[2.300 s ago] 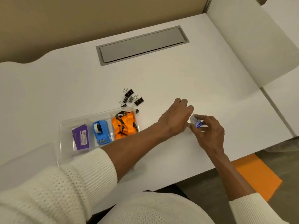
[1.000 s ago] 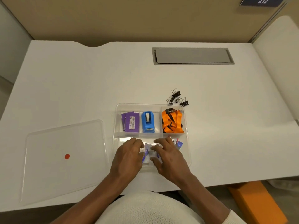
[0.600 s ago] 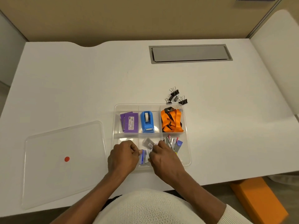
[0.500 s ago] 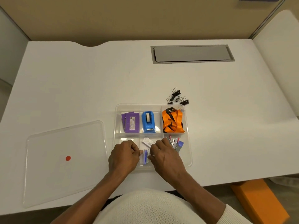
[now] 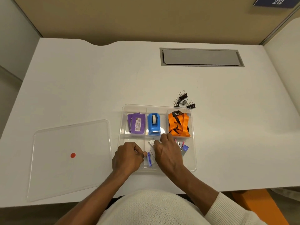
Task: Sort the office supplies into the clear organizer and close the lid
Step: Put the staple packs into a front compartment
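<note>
Clear organizer [image 5: 193,161] sits near the front edge of the white surface [image 5: 97,88], roughly centre, six compartments in two rows. Lid [image 5: 69,158] is off, lying flat on the surface to the organizer's left, close to the front-left corner, red dot on it.

Back row, left to right: purple sticky-note pads [image 5: 136,125], blue tape dispenser [image 5: 153,124], orange lanyard [image 5: 178,125]. Front-right compartment holds a loose pile of small staple boxes [image 5: 183,147], partly hidden by the right hand.

Both hands are over the front row. Left hand [image 5: 128,157] is curled over the front-left compartment, fingertips pinched closed on the edge of a small blue-and-white box [image 5: 149,159] in the front-middle compartment. Right hand [image 5: 167,151] lies over the same compartment, fingers bent down onto white paper packets [image 5: 152,142] there; can't tell whether its grip actually holds anything or only presses on them.

Black binder clips [image 5: 184,100] are still outside, in a small cluster on the surface just behind the organizer's back-right corner, not touching it as far as I can see.

Grey cable hatch [image 5: 201,57] is set into the surface near the back edge, right of centre.
</note>
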